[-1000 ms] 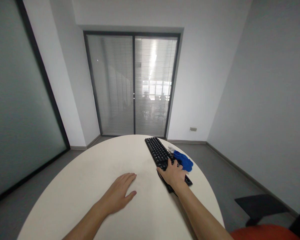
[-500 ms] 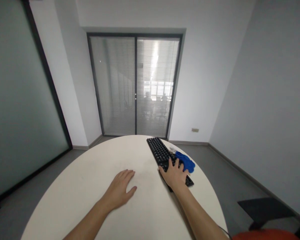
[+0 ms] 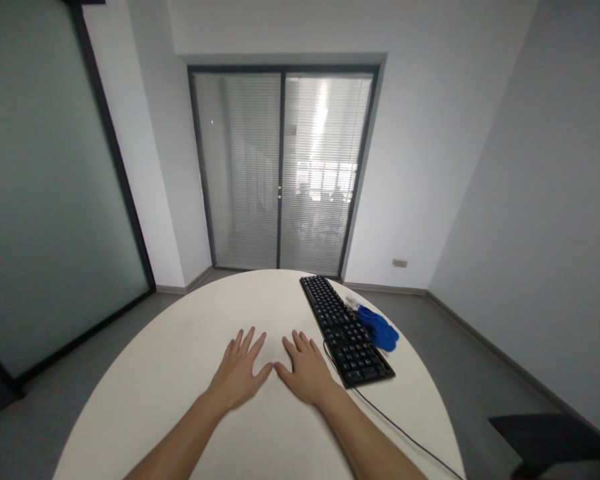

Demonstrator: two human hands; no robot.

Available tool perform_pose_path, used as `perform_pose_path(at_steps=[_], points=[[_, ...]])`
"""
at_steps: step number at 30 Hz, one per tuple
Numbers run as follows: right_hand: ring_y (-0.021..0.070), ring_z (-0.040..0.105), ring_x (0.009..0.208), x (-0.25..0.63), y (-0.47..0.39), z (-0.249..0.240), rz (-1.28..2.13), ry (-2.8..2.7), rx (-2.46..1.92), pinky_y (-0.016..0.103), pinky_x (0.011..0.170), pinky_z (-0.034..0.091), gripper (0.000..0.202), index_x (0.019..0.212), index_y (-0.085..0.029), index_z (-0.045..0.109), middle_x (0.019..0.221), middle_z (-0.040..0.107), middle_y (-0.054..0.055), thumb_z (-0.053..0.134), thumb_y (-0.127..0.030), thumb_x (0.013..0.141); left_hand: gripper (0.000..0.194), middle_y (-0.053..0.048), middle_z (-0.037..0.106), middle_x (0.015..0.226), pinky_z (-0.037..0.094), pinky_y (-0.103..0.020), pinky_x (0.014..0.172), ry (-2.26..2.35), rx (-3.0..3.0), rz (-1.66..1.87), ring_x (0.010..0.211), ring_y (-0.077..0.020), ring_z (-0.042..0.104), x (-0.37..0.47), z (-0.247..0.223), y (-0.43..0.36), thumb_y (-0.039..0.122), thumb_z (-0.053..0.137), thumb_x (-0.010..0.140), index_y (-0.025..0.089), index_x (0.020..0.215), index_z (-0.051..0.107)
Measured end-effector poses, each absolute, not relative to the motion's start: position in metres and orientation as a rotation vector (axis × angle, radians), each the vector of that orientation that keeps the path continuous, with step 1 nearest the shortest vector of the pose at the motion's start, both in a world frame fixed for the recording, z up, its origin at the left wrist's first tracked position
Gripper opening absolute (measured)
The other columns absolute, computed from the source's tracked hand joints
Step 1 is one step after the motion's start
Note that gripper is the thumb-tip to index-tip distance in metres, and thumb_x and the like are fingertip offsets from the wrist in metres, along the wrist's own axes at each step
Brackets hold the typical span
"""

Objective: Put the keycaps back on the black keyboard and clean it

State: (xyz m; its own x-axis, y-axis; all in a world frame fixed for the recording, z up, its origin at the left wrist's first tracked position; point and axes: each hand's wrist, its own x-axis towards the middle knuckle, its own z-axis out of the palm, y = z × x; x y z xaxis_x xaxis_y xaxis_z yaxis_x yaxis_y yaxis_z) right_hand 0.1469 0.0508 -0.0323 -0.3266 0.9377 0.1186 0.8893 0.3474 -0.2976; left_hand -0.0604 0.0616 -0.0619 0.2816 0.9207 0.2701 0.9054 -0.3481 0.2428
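My left hand (image 3: 237,372) lies palm down on the white round table (image 3: 180,340), fingers spread and holding nothing. Beside it my right hand (image 3: 305,369) also rests flat with its fingers apart; the two thumb tips meet or nearly meet. Just right of my right hand, a black keyboard (image 3: 347,330) lies at a slant along the table's right side. Its cable (image 3: 405,435) runs from the near end toward the table's right edge. Against the keyboard's far right side sits a crumpled blue cloth-like item (image 3: 379,328), with a whitish part (image 3: 353,302) at its upper end.
A dark chair part (image 3: 550,437) stands on the grey floor at the lower right, off the table's edge. Beyond the table are a glass door with blinds (image 3: 280,173) and a wall socket (image 3: 399,263). A frosted glass panel (image 3: 55,200) is on the left.
My right hand has left the keyboard and come left onto the table, beside my left hand. The left hand's fingers have spread wider. The view has turned slightly left.
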Motion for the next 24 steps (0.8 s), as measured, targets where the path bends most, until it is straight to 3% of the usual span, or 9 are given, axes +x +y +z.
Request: perform_pose_path(at_steps=[5,24], points=[[0.0308,0.021,0.149,0.1518,0.0515,-0.0340,0.282,-2.352,-1.588,0.047,0.120,0.015,0.071,0.152,-0.019,0.038,0.161,0.028,0.015,0.046,-0.058,0.093,0.068,-0.011,0.030,0.160,0.021,-0.060,0.117,1.745,2.489,0.488,0.148,-0.0381,0.021,-0.0604,-0.0603,0.0597,0.067,0.041,0.093,0.030,0.150,0.042],[0.0297,0.016,0.151,0.1535,0.0514,-0.0274,0.331,-2.367,-1.660,0.051,0.122,0.009,0.069,0.153,-0.026,0.036,0.162,0.024,0.009,0.047,-0.058,0.093,0.066,-0.010,0.028,0.161,0.021,-0.064,0.117,1.740,2.472,0.455,0.149,-0.0389,0.018,-0.0576,-0.0554,0.0559,0.063,0.045,0.093,0.030,0.150,0.041]])
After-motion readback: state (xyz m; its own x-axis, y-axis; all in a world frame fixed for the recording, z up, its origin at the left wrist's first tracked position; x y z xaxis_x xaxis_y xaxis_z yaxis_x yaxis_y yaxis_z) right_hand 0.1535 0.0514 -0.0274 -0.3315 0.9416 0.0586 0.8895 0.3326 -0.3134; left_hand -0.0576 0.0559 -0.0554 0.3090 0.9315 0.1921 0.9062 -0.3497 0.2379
